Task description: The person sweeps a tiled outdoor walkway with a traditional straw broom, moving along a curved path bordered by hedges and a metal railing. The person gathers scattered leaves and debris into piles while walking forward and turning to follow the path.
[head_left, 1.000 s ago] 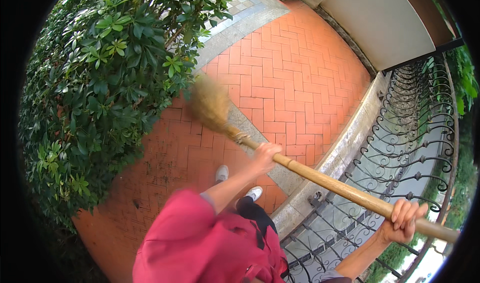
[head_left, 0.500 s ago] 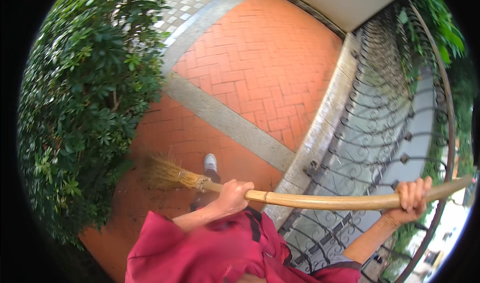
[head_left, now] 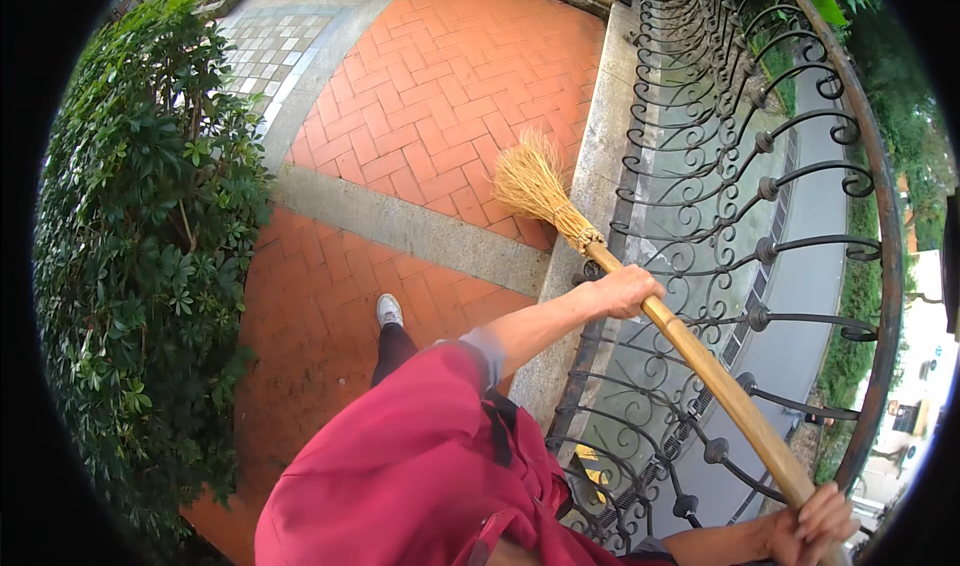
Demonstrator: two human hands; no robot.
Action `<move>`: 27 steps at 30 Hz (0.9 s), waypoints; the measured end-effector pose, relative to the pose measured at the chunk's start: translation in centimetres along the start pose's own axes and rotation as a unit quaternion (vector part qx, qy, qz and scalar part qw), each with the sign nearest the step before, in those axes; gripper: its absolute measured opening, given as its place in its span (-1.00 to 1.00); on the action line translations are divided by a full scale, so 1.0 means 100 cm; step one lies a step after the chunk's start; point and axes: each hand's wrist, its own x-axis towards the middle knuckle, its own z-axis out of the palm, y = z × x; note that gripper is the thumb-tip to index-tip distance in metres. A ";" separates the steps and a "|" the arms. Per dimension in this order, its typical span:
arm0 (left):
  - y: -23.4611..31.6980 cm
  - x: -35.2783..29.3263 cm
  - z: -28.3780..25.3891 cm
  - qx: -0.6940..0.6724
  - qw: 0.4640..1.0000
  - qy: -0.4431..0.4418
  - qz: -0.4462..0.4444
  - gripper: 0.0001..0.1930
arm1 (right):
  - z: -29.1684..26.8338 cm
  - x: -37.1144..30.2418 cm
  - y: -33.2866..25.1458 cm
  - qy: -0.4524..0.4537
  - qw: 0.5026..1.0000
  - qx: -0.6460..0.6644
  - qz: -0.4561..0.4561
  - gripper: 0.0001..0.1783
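Observation:
A straw broom with a long bamboo handle slants across the view, its bristles at the upper middle and its handle running down to the lower right. My left hand is wrapped round the handle just below the bound bristles. Farther down, close to the handle's end, my right hand grips it beside the railing. The bristle head is over the edge of the orange brick paving, by the stone curb; whether it touches cannot be made out.
A black scrolled iron railing rises along the right side above a pale stone curb. Dense green shrubs line the left. A grey stone strip crosses the brick walkway near my white shoe.
The bristle end has swung from beside the shrubs at left across to the curb at right. My left hand moved right and up; my right hand dropped lower.

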 end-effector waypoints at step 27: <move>0.065 -0.220 -0.103 0.153 0.968 0.127 -0.154 -0.81 | 0.030 -0.022 0.055 0.073 0.922 0.378 0.049 -0.71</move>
